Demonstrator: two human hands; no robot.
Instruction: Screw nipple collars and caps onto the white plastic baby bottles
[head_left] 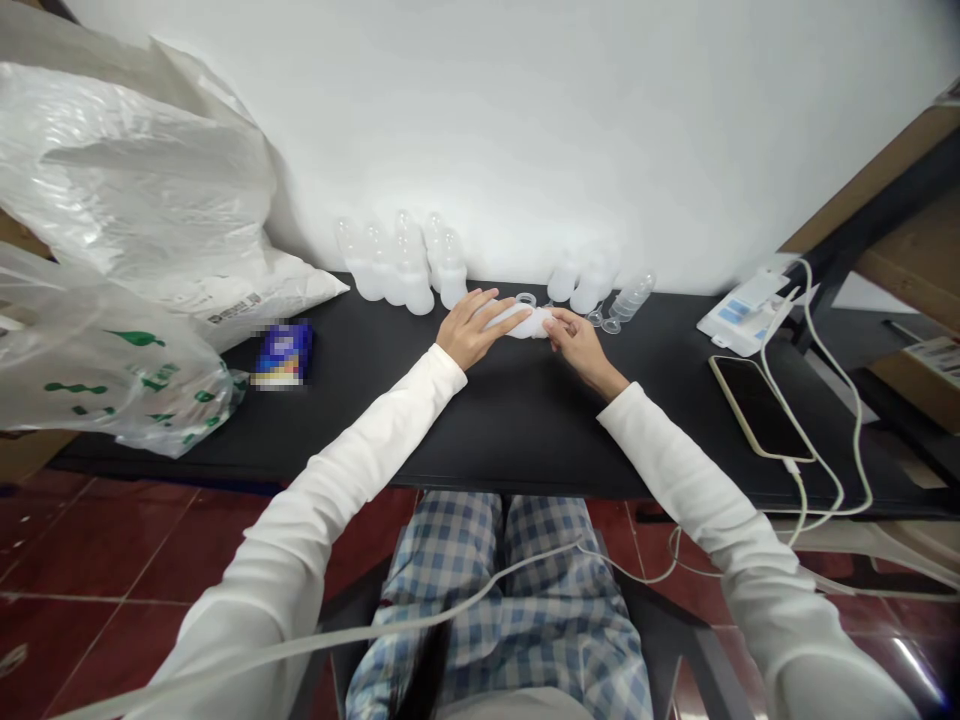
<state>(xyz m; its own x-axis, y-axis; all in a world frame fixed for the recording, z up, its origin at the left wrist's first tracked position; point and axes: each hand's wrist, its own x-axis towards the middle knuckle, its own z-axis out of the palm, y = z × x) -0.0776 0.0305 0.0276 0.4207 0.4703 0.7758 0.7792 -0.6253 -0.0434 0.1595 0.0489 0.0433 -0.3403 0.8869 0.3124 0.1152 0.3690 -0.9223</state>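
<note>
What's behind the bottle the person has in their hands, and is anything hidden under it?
A clear plastic ring sits just behind the translucent plastic bottle, with more translucent bottles along the wall. The desk beneath is covered by the bottle and the hands.

bright even light, translucent bottles (397, 265) washed out against white wall (600, 130), glare on floor tiles (919, 670), warped edges

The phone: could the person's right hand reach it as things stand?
Probably yes. The right hand is on a translucent plastic bottle, but the phone lies on the same black table on that hand's side, and its white cable runs away from the hand.
</note>
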